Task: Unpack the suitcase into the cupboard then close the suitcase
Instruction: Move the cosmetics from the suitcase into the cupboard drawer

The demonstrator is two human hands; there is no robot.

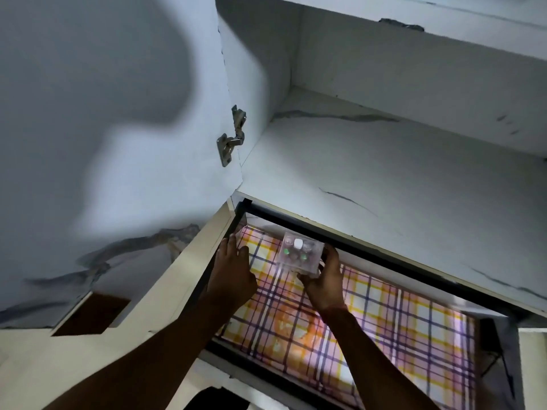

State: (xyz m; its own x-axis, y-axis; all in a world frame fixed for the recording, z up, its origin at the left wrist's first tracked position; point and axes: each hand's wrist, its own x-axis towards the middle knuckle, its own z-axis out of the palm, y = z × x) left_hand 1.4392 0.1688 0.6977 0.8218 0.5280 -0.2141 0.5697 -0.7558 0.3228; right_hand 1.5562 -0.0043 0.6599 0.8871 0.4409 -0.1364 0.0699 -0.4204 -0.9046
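My right hand (324, 281) grips a small clear plastic box (300, 253) with little white, green and brown items inside, held just above the far left corner of an open cupboard drawer (393, 263). A plaid pink, yellow and purple liner (384, 321) covers the drawer bottom. My left hand (232, 269) hovers to the left of the box, fingers apart, holding nothing, close to the drawer's left rim. The suitcase is out of view.
Above the drawer runs a white marbled shelf (384, 161) inside the cupboard, with another shelf higher up. The open cupboard door (118, 128) stands at the left on a metal hinge (232, 137). A dark rectangular cut-out (91, 315) sits in the cream panel at lower left.
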